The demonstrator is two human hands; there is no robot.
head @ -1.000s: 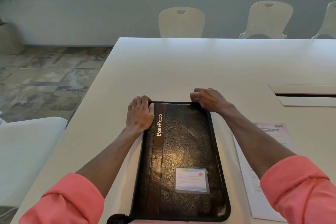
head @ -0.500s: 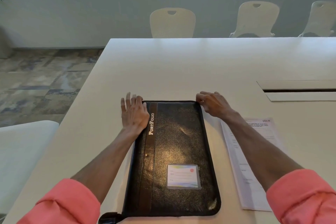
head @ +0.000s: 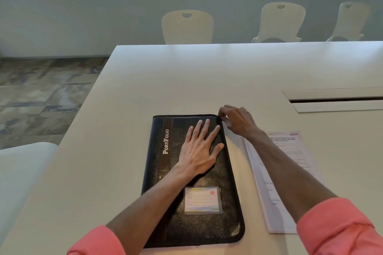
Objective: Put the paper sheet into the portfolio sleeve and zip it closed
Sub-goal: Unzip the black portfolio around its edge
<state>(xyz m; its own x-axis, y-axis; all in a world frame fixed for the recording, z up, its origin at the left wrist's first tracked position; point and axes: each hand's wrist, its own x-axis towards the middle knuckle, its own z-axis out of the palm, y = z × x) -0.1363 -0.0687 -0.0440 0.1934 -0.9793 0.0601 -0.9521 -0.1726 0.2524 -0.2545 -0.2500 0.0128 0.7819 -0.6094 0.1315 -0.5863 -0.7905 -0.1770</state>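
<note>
Portfolio sleeve (head: 192, 180) flat on surface (head: 145, 89), closed; left hand (head: 200, 149) has shifted from spine onto cover, open-palmed. Right hand (head: 238, 121) pinches far corner; zipper pull unseen. Paper sheet (head: 288, 182) lies beside, outside

Table (head: 186, 80) beyond portfolio (head: 207, 227) lies open; paper sheet (head: 290, 151) occupies right.

Black leather-look portfolio sleeve (head: 194, 223) lies flat & shut near the front edge of the white table (head: 186, 80), long side running away from the viewer, w/ "PortFolio" in white down its left strip and a clear card pocket near its near end. Paper sheet (head: 290, 163), white w/ printed text, lies flat on the table just right of it, not touching.
</note>
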